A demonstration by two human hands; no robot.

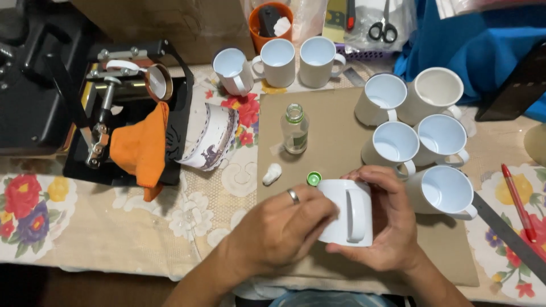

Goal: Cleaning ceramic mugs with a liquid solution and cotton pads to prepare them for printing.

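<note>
A white mug [347, 211] lies on its side in both of my hands, handle facing up, above the brown cardboard mat [330, 113]. My left hand [281, 230], with a ring on one finger, presses against the mug's left side. Cupping it from the right and underneath is my right hand [389, 219]. A small green bottle cap [313, 178] rests just beyond the mug. Farther back stands an open clear glass bottle [296, 129], and a white wad [272, 174] lies to its left.
Several white mugs [421, 122] stand at the right on the mat, three more mugs [278, 61] at the back. A black mug press [122, 108] with an orange cloth [142, 148] sits left, a printed paper strip [213, 136] beside it. Scissors [384, 25], red pen [516, 202], metal ruler [509, 233].
</note>
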